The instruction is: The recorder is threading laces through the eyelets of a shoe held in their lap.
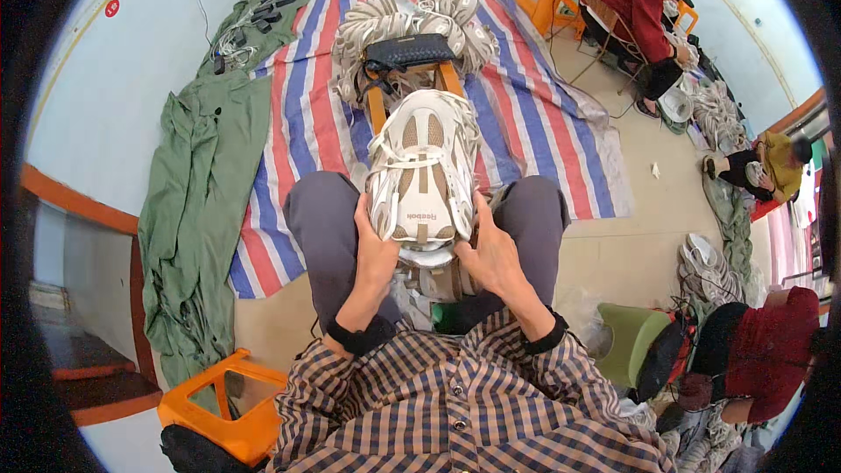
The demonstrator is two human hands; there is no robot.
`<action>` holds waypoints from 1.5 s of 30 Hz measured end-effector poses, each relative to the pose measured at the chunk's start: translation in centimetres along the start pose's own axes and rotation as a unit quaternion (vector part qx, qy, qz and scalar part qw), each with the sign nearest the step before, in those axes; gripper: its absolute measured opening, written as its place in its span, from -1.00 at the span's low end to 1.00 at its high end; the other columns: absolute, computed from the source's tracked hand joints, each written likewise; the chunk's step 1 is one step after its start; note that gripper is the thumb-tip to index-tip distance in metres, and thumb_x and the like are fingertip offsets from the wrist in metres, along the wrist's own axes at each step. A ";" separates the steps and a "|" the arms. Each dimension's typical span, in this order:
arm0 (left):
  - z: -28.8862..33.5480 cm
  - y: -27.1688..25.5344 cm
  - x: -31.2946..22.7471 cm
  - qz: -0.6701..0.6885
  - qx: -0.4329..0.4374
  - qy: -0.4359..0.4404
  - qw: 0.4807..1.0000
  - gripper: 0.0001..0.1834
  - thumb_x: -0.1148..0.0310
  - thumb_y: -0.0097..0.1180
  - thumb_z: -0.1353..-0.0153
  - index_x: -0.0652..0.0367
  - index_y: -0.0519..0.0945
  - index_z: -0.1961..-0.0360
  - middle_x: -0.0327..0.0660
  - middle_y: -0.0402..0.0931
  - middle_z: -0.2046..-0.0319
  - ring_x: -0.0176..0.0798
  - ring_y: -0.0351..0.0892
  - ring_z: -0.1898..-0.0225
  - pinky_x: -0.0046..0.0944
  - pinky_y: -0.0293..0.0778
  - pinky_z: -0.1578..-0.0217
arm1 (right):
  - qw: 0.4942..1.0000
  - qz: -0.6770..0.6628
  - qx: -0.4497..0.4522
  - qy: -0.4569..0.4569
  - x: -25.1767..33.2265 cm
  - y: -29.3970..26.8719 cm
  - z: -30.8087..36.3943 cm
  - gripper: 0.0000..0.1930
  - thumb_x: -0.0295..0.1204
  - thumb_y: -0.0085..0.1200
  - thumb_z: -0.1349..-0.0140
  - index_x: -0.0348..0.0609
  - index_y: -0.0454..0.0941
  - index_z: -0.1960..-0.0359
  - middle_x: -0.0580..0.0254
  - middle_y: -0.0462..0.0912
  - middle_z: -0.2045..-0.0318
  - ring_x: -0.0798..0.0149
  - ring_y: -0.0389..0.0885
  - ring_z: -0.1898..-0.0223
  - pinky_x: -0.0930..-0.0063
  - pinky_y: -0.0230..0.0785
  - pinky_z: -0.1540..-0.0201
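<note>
In front of my knees lies a stack of white and tan shoe uppers (422, 184), nested one over another. The top one has a tan mesh toe, white laces across it and its tongue end toward me. My left hand (375, 256) is closed on the left edge of the stack's near end. At the right edge, my right hand (495, 256) grips the same end, thumb inward. The undersides of the stack and some fingertips are hidden. Beneath the stack, parts of an orange stool frame (450, 81) show, with a black woven pouch (407, 52) at its far side.
More shoe uppers (477, 39) are heaped beyond the stool on a striped sheet (320, 123). Green cloth (206, 158) lies at the left. An orange stool (201, 394) stands at lower left. Several people work at the right, near a green chair (631, 342) and piled uppers (705, 271).
</note>
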State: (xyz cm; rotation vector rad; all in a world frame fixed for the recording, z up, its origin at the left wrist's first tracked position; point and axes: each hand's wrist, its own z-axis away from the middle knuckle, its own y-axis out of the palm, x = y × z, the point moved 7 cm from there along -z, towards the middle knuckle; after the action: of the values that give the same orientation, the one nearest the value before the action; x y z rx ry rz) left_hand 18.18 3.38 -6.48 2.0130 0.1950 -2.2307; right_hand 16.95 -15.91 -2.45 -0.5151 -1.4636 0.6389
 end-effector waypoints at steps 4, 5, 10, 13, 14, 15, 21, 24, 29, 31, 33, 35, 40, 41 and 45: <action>1.2 1.4 2.1 0.283 0.029 -0.077 0.955 -0.13 0.56 0.13 -0.15 0.25 -0.09 -0.41 -0.02 0.11 -0.32 -0.12 0.15 -0.33 -0.19 0.10 -0.31 | 0.999 -0.025 -0.009 0.035 -0.6 0.4 -0.3 -0.18 -0.40 0.04 -0.05 -0.36 -0.01 -0.37 -0.45 0.52 0.06 -0.32 0.53 0.04 0.04 0.36 -0.03; 1.3 1.6 2.0 0.287 0.015 -0.109 0.952 -0.10 0.58 0.15 -0.08 0.28 -0.06 -0.40 -0.02 0.13 -0.31 -0.11 0.17 -0.32 -0.19 0.10 -0.31 | 0.997 -0.054 -0.018 0.045 -0.8 0.4 -0.2 -0.19 -0.42 0.04 -0.04 -0.32 0.02 -0.37 -0.43 0.50 0.01 -0.30 0.51 -0.03 0.08 0.34 -0.09; 3.2 1.3 -1.8 0.026 0.006 0.062 0.998 -0.06 0.56 0.25 0.02 0.34 0.01 -0.37 0.02 0.18 -0.27 -0.10 0.20 -0.30 -0.17 0.08 -0.31 | 0.962 -0.268 -0.053 -0.027 -1.6 -2.1 0.1 -0.25 -0.62 -0.06 -0.02 -0.23 0.09 -0.36 -0.26 0.36 -0.23 -0.10 0.34 -0.28 0.24 0.18 -0.29; 2.2 2.0 -3.1 -0.038 0.028 0.102 0.994 -0.08 0.53 0.25 0.00 0.35 0.02 -0.36 0.04 0.17 -0.27 -0.09 0.21 -0.29 -0.17 0.10 -0.30 | 0.972 -0.227 -0.051 -0.022 -1.4 -1.9 0.3 -0.24 -0.61 -0.06 -0.04 -0.25 0.06 -0.37 -0.31 0.37 -0.20 -0.12 0.32 -0.29 0.22 0.17 -0.29; 2.1 2.1 -3.3 -0.058 0.034 0.118 0.991 -0.08 0.51 0.24 -0.03 0.35 -0.01 -0.36 0.07 0.18 -0.26 -0.06 0.22 -0.28 -0.16 0.12 -0.29 | 0.983 -0.172 -0.049 -0.046 -0.8 -2.1 -0.1 -0.24 -0.59 -0.04 -0.06 -0.26 0.04 -0.38 -0.35 0.38 -0.17 -0.17 0.35 -0.25 0.18 0.20 -0.26; 1.9 2.2 -3.5 -0.078 0.041 0.135 0.987 -0.09 0.50 0.23 -0.05 0.35 -0.03 -0.36 0.10 0.19 -0.25 -0.03 0.24 -0.28 -0.15 0.14 -0.28 | 0.990 -0.117 -0.045 -0.070 -0.1 -2.2 -0.4 -0.24 -0.57 -0.02 -0.08 -0.27 0.02 -0.38 -0.38 0.40 -0.14 -0.22 0.38 -0.21 0.14 0.24 -0.23; 0.7 1.1 -4.0 -0.369 0.094 0.014 0.925 0.00 0.01 0.32 -0.03 0.32 0.06 -0.31 0.26 0.41 -0.06 0.29 0.37 -0.16 0.01 0.34 -0.13 | 0.994 0.092 -0.031 -0.048 1.0 -4.2 -1.1 -0.40 -0.41 0.06 -0.14 -0.31 0.21 -0.24 -0.23 0.55 0.10 -0.23 0.54 0.07 0.02 0.42 0.09; -0.6 1.5 -8.7 -0.561 0.112 0.032 0.820 -0.01 0.04 0.40 0.16 0.34 0.23 -0.23 0.20 0.45 -0.01 0.16 0.38 -0.17 0.02 0.31 -0.13 | 0.977 0.199 -0.024 -0.071 1.4 -5.1 -1.9 -0.53 -0.35 0.07 -0.18 -0.28 0.35 -0.10 -0.06 0.59 0.15 -0.09 0.55 0.05 0.06 0.40 0.02; 0.3 0.5 -8.2 -0.556 0.025 0.241 0.795 -0.01 0.05 0.41 0.25 0.24 0.27 -0.23 0.05 0.24 -0.25 0.06 0.08 -0.38 0.30 -0.08 -0.31 | 0.943 0.240 -0.045 -0.227 0.9 -4.4 -1.5 -0.52 -0.37 0.06 -0.25 -0.28 0.31 -0.18 0.03 0.54 0.00 0.05 0.40 -0.14 -0.03 0.02 -0.30; 0.9 -0.1 -7.9 -0.549 0.018 0.248 0.798 0.01 0.08 0.43 0.27 0.24 0.27 -0.24 0.05 0.24 -0.25 0.07 0.07 -0.38 0.29 -0.08 -0.32 | 0.943 0.203 -0.066 -0.256 0.7 -3.4 -0.7 -0.44 -0.43 0.07 -0.22 -0.31 0.23 -0.25 0.01 0.47 -0.08 0.04 0.34 -0.21 0.01 -0.06 -0.35; 1.1 -0.4 -7.7 -0.541 0.036 0.244 0.804 0.03 0.12 0.44 0.28 0.26 0.24 -0.25 0.05 0.23 -0.26 0.12 0.05 -0.38 0.28 -0.12 -0.34 | 0.948 0.186 -0.074 -0.247 0.5 -2.7 -0.3 -0.45 -0.45 0.05 -0.22 -0.31 0.23 -0.25 0.01 0.46 -0.10 0.04 0.34 -0.22 0.01 -0.07 -0.36; 1.4 -0.4 -7.8 -0.539 0.039 0.251 0.803 0.04 0.13 0.44 0.29 0.27 0.23 -0.25 0.05 0.23 -0.26 0.12 0.05 -0.38 0.28 -0.14 -0.34 | 0.958 0.144 -0.082 -0.232 0.7 -2.4 0.1 -0.47 -0.53 0.00 -0.20 -0.30 0.25 -0.25 0.01 0.45 -0.13 0.03 0.33 -0.23 0.01 -0.10 -0.38; 1.0 0.9 -7.7 -0.484 0.095 0.263 0.829 0.02 0.12 0.40 0.21 0.31 0.19 -0.26 0.05 0.26 -0.21 0.14 0.05 -0.38 0.30 -0.23 -0.35 | 0.965 0.146 -0.107 -0.188 0.6 -3.5 0.2 -0.50 -0.58 -0.03 -0.17 -0.28 0.32 -0.21 0.01 0.47 -0.11 0.02 0.38 -0.19 -0.06 -0.09 -0.36; 0.6 1.4 -7.6 -0.490 0.108 0.247 0.829 -0.02 0.09 0.36 0.16 0.33 0.19 -0.25 0.07 0.27 -0.19 0.15 0.07 -0.37 0.32 -0.25 -0.35 | 0.964 0.161 -0.090 -0.193 0.4 -3.5 0.2 -0.48 -0.58 -0.02 -0.12 -0.27 0.33 -0.19 0.02 0.48 -0.11 0.03 0.39 -0.19 -0.08 -0.08 -0.35; 0.5 1.7 -7.7 -0.513 0.113 0.235 0.818 -0.04 0.08 0.34 0.14 0.35 0.19 -0.24 0.10 0.26 -0.19 0.15 0.09 -0.36 0.31 -0.26 -0.35 | 0.964 0.135 -0.051 -0.225 -0.6 -3.4 -0.9 -0.35 -0.62 0.05 0.11 -0.26 0.35 -0.18 0.03 0.48 -0.12 0.07 0.39 -0.21 -0.06 -0.07 -0.37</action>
State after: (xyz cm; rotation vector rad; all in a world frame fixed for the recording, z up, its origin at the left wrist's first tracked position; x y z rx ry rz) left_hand 18.83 1.74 1.24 3.0533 1.4379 -2.1488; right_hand 18.16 -18.82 -0.65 -0.6886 -1.8793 0.9446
